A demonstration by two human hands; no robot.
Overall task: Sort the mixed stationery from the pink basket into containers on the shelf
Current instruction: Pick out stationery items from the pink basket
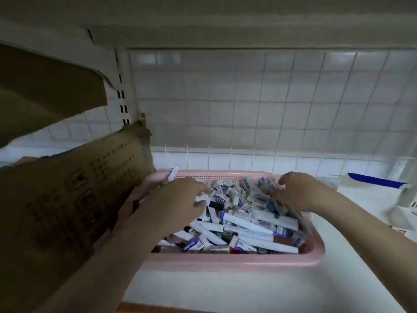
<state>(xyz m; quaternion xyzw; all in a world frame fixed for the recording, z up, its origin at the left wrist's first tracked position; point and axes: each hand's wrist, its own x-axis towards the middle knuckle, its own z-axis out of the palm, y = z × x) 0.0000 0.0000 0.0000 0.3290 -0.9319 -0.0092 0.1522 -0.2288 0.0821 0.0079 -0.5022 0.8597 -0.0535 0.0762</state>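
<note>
The pink basket (228,263) sits on the white shelf in front of me, filled with mixed stationery (246,224): white pens and markers and many small boxed erasers. My left hand (173,199) hovers over the basket's left side, curled around a white pen with a pink end (173,173) that sticks up past the fingers. A fingertip touches the pile. My right hand (295,190) reaches into the far right of the basket, fingers bent down among the small eraser boxes; whether it grips one is hidden.
A brown cardboard box (74,199) stands against the basket's left side. A white wire grid (270,105) backs the shelf. A white container with blue tape (379,181) stands at the right. Another shelf board hangs close overhead.
</note>
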